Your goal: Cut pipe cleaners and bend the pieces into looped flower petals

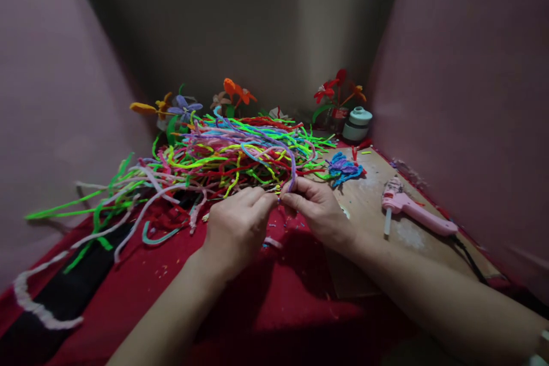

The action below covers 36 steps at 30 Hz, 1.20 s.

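Observation:
My right hand is closed in a pinch on a purple pipe cleaner, which curves up from the fingertips over the pile. My left hand is closed too, its thumb and index fingertip almost touching the right fingertips. What the left fingers pinch is too small and covered to make out. Just beyond both hands lies a big heap of pipe cleaners in green, yellow, pink, red, blue and purple. A short pale pink piece rests on the red cloth below the hands.
At right a pink glue gun lies on a brown board, near a blue and purple pipe-cleaner bundle. Behind stand orange flowers, red flowers and a lidded jar. Loose strands trail left; walls rise on both sides.

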{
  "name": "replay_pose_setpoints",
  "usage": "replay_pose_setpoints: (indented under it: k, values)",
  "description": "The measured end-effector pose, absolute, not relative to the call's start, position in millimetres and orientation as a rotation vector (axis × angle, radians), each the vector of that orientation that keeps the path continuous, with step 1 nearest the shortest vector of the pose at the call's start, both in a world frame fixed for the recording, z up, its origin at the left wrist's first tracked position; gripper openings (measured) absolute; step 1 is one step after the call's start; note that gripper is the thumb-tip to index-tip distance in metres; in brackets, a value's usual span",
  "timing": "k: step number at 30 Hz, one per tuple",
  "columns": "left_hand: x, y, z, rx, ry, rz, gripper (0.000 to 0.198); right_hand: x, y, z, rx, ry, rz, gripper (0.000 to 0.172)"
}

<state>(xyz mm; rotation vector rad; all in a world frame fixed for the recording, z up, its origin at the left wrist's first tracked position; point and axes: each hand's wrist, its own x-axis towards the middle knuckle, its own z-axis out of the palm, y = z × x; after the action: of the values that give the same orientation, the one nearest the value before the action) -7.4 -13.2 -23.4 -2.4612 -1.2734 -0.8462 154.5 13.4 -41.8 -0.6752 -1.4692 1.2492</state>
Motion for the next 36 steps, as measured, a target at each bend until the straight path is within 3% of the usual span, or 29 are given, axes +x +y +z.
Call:
replay_pose_setpoints:
  k: [8,21,26,29,36]
  values:
    - [-12.3,-18.1,-30.4,-2.149,-1.019,-0.654,0.021,149.9,19.3,-41.6,-0.520,-1.017,1.616,0.015]
    - [-19.1,-17.5,-32.5,-2.089,-1.232,-0.467,0.019,160.1,35.8,-37.8,-0.497,-0.738,1.601,0.012]
    - [0.1,-16.0,-32.8,-2.253,-1.349,-0.678,0.031,152.7,29.4,-41.8,-0.477,-0.821,1.680,0.018]
    - [9.0,-16.0,-35.0,-2.329,-1.413,-0.811,0.026,152.0,25.3,-41.1,-0.478,-0.851,1.727,0.019]
    - [1.8,-23.8,-35.6,-2.263,-1.475,-0.554,0.015,162.6,34.0,-38.1,-0.551,-0.794,1.745,0.011]
